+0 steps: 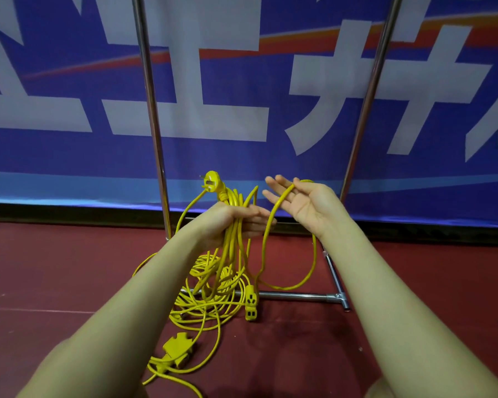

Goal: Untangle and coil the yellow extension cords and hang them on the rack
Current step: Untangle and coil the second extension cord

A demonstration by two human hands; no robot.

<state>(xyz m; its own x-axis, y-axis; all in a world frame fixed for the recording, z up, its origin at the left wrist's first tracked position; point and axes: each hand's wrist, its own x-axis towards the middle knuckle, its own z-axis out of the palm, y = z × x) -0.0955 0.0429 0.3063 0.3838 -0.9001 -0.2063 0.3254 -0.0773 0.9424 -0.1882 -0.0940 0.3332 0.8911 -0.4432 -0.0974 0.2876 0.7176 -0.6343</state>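
Both hands are up in front of me: my left hand (236, 222) grips a bundle of yellow cord loops (236, 254), the plug (212, 180) sticking up just above my fist. To its right, my right hand (302, 201) lies palm-up with fingers spread, one strand (276, 208) draped across them and sagging in a long loop below. Under my hands, more tangled cord (207, 300) lies heaped on the red floor (69, 268), with a socket block (250, 303) hanging beside it and another (179, 350) nearer me. Behind my hands stand the rack's metal uprights (153, 110) and its base bar (299, 296), against a blue banner (270, 156).
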